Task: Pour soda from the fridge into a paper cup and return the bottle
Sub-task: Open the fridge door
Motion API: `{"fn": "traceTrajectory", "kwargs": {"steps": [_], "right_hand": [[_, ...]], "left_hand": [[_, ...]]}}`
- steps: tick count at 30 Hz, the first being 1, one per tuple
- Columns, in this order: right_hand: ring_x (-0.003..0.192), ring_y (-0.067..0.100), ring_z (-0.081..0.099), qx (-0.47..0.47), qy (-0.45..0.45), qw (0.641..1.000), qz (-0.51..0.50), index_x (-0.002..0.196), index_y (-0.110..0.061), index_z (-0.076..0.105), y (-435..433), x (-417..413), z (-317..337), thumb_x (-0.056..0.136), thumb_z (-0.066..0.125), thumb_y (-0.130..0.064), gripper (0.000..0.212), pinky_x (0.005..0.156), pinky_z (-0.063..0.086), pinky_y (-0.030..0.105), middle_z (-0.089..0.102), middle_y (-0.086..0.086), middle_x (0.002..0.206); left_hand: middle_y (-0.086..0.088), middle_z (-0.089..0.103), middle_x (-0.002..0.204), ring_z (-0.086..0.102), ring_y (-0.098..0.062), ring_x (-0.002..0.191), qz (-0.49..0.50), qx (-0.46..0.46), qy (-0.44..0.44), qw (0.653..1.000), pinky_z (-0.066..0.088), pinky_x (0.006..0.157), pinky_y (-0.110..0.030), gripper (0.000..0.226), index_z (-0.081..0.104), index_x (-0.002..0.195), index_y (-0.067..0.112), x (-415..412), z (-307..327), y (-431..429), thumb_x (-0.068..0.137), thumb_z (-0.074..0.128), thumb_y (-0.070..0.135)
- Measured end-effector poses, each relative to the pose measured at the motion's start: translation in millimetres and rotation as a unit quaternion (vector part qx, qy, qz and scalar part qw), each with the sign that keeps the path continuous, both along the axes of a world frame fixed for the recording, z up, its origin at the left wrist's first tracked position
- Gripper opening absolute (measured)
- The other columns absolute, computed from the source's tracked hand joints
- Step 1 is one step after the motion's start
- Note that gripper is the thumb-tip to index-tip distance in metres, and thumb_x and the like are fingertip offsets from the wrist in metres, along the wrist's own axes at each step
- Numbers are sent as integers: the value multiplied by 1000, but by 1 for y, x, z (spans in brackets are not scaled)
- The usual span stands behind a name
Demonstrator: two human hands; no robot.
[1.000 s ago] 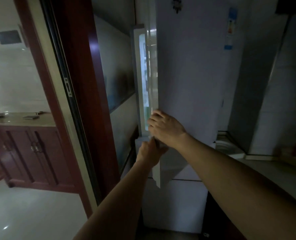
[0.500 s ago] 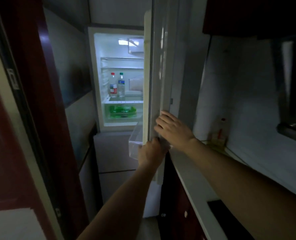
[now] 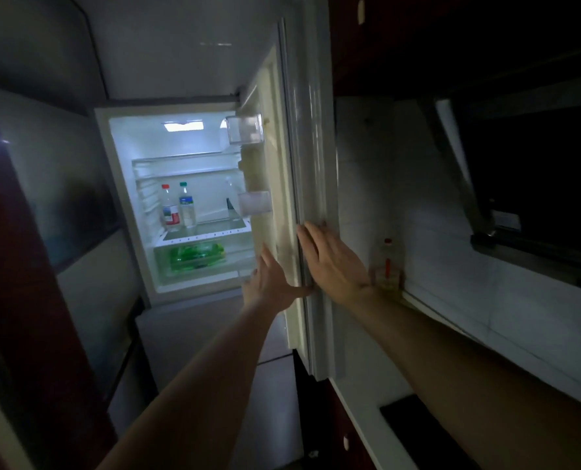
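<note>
Fridge [image 3: 180, 140] open (lit), green bottles [image 3: 197, 256] lying flat

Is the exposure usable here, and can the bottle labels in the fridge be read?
Head view: room dim, only the lit white fridge interior is bright; red-capped clear bottle and teal-capped clear bottle show, labels unreadable; wide-angle lens bows the white fridge door.

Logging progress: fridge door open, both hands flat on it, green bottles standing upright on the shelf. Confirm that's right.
One error. The head view shows the green bottles lying on their sides in the bottom drawer, not upright on the shelf. The fridge door is open, with the left hand and right hand flat on it.
</note>
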State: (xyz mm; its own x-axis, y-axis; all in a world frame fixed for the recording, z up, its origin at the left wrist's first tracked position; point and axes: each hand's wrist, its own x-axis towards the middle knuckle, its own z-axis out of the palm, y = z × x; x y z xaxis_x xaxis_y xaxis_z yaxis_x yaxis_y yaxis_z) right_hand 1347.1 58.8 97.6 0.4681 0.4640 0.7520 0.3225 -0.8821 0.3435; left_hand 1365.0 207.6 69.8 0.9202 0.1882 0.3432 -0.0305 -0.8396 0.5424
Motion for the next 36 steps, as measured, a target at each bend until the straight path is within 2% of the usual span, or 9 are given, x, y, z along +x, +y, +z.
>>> {"fn": "traceTrajectory", "kwargs": {"steps": [3,5,9,12,14,16,20,29,36], "right_hand": [[130,29,51,39,33,998,-21,149,0,28,-15,3,-3,80,70,-7,82,98,49,36,22,23,157],[126,23,54,27,15,998,-56,149,0,29,-30,8,-8,84,63,-10,75,90,53,29,19,22,158],[148,28,9,-59,-40,980,-187,154,-5,13,-63,26,-5,95,54,-33,77,118,22,34,11,13,162],[147,32,16,-128,-4,959,-252,151,2,9,-84,39,-7,84,56,-58,101,119,14,36,17,16,160],[144,11,28,-5,66,972,-226,153,-7,9,-97,46,0,75,27,-78,107,115,2,17,23,0,159],[138,1,36,60,79,978,-186,154,-9,2,-106,61,-2,72,17,-85,112,109,22,8,23,-2,159],[131,35,48,113,121,986,-38,143,-13,-36,-121,89,-19,79,62,-64,128,87,57,43,-31,10,157],[148,28,15,212,172,961,44,131,-36,-48,-141,117,-24,86,61,-50,119,104,44,53,-43,-9,150],[149,23,-2,217,195,955,47,139,-25,-34,-154,126,-25,92,58,-45,106,115,32,49,-39,-5,151]], "left_hand": [[-13,35,155,40,-30,139,-60,-32,23,997,41,106,-38,138,4,155,9,15,1,-19,56,90,51],[-14,36,153,41,-29,136,-88,-65,32,993,37,97,-29,128,5,153,4,22,-1,-33,64,90,39],[-10,45,137,50,-25,120,-114,-97,0,989,46,95,-33,121,17,141,9,40,-7,-59,54,94,45],[-4,48,125,54,-24,112,-116,-84,-11,990,52,92,-40,113,25,130,10,53,-6,-79,50,93,53],[-6,50,121,55,-25,108,-115,-73,-10,991,53,90,-42,104,29,125,9,61,-6,-92,54,92,50],[-6,53,117,57,-25,104,-115,-67,-3,991,54,86,-42,96,32,122,10,70,-6,-102,56,92,46],[-10,59,117,58,-29,106,-117,-13,7,993,51,83,-38,79,34,122,9,91,-1,-109,70,87,37],[-14,62,112,62,-33,102,-96,49,-13,994,53,82,-38,57,41,125,10,114,-4,-133,87,72,38],[-12,63,109,63,-32,100,-98,55,-7,994,54,83,-40,54,41,126,11,124,-5,-146,88,71,36]]}}
